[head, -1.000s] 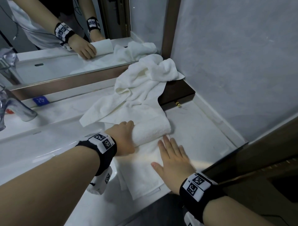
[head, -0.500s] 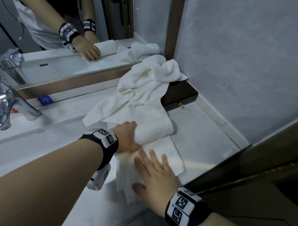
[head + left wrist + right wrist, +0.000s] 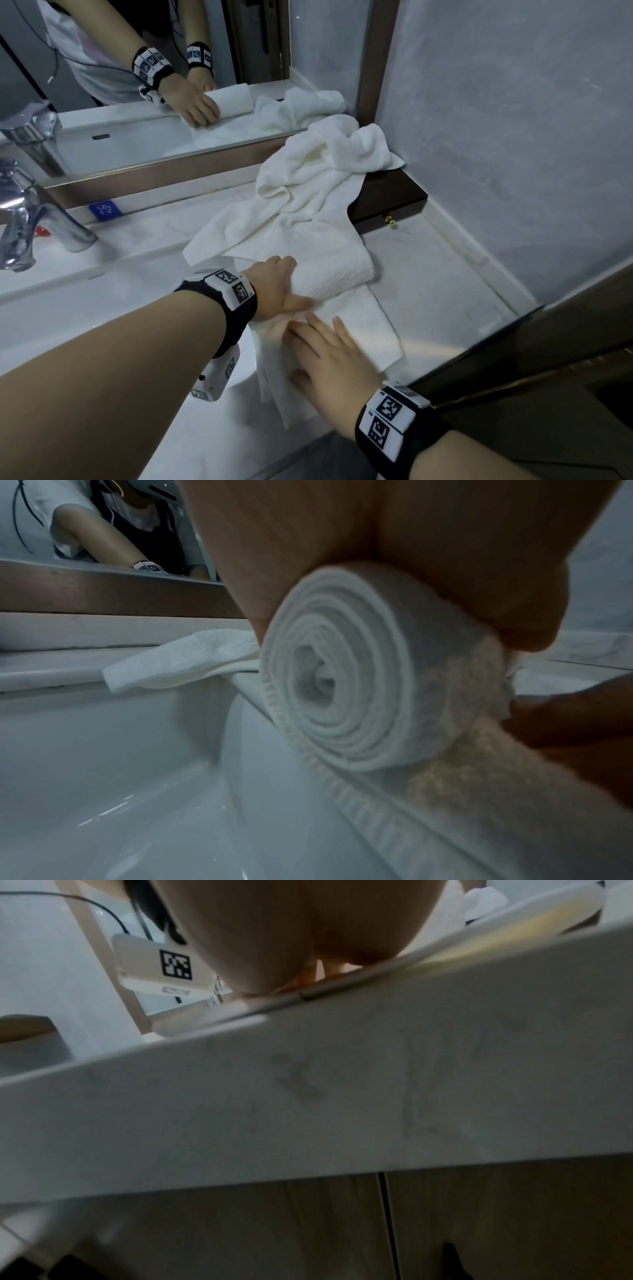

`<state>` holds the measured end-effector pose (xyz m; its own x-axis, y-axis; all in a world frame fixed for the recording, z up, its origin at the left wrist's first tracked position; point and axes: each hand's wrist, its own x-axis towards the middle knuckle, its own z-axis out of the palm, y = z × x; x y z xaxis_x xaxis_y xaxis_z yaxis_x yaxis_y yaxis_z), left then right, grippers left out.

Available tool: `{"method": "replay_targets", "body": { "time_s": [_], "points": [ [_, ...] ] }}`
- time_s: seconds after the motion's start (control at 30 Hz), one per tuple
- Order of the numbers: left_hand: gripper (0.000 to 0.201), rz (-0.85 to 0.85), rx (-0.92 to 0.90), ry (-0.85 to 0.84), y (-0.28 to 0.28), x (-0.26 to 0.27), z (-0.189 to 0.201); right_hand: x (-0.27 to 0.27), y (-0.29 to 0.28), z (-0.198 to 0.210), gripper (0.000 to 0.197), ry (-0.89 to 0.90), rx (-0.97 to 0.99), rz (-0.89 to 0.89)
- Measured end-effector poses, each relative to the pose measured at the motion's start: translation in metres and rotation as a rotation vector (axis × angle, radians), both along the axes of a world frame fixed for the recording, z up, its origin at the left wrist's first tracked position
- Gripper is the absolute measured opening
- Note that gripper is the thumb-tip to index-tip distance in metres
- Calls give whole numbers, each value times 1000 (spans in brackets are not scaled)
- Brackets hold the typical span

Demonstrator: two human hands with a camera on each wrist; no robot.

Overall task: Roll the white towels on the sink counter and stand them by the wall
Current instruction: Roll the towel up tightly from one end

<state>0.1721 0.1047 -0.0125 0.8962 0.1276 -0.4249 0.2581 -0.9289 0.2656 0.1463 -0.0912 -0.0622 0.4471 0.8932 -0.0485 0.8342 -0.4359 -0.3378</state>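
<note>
A white towel lies on the counter, its far part wound into a roll (image 3: 335, 274) and its flat tail (image 3: 370, 322) reaching toward the front edge. My left hand (image 3: 291, 281) grips the roll's left end, fingers over the top and thumb in front. The left wrist view shows the roll's spiral end (image 3: 342, 683) under my palm. My right hand (image 3: 325, 346) presses flat on the tail just in front of the roll, fingers straight. A second white towel (image 3: 325, 171) lies crumpled behind the roll, toward the mirror and wall.
The crumpled towel drapes over a dark wooden box (image 3: 390, 202) in the back right corner. A chrome faucet (image 3: 24, 219) stands at the left above the sink basin (image 3: 120, 777). The counter's front edge (image 3: 342, 1083) is under my right wrist. The grey wall (image 3: 513, 137) borders the right.
My right hand has slid left and back toward the front edge along the flat tail, whose left side has bunched up. My left hand has kept its hold on the roll.
</note>
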Motion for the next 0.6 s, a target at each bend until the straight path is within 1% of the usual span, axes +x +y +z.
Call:
{"method": "replay_targets", "body": {
  "time_s": [0.1, 0.2, 0.4, 0.5, 0.6],
  "points": [
    [77, 19, -25, 13, 2, 0, 1, -1, -3, -6, 64, -21, -51, -6],
    [73, 26, -27, 36, 5, 3, 5, -3, -3, -11, 64, -40, -70, -11],
    [56, 44, 94, 83, 6, 17, 16, -1, -1, -16, 60, -46, -127, 0],
    [55, 41, 125, 83, -3, 21, 13, -2, 2, -17, 57, -61, -176, -19],
    [53, 53, 154, 40, -11, 19, 5, 0, 2, -18, 54, -52, -177, -4]
  ]
}}
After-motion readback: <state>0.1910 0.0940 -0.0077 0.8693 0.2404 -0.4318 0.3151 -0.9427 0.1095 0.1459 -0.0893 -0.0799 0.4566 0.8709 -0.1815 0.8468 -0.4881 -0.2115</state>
